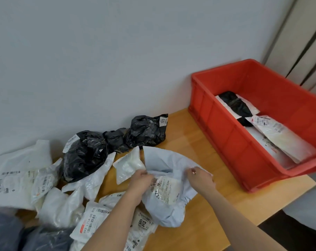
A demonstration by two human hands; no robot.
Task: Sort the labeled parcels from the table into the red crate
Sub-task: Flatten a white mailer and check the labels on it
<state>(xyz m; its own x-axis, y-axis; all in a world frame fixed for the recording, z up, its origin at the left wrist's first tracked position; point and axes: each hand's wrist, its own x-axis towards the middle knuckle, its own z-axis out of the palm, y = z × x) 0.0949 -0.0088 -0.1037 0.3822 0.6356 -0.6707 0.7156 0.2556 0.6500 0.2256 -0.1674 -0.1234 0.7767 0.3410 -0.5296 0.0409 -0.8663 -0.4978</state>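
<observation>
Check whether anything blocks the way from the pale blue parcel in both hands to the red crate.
Nothing visible does. Only bare table lies between the pale blue parcel and the red crate, whose open top has room.

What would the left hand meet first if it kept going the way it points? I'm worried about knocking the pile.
Probably the small white parcel just beyond the left hand, which grips the pale blue mailer; then the black bags. Depth is unclear.

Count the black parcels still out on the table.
3, all against the wall: a large one at the left, a small one in the middle, and one labeled 2093 at the right. Others may lie hidden under the white parcels.
</observation>
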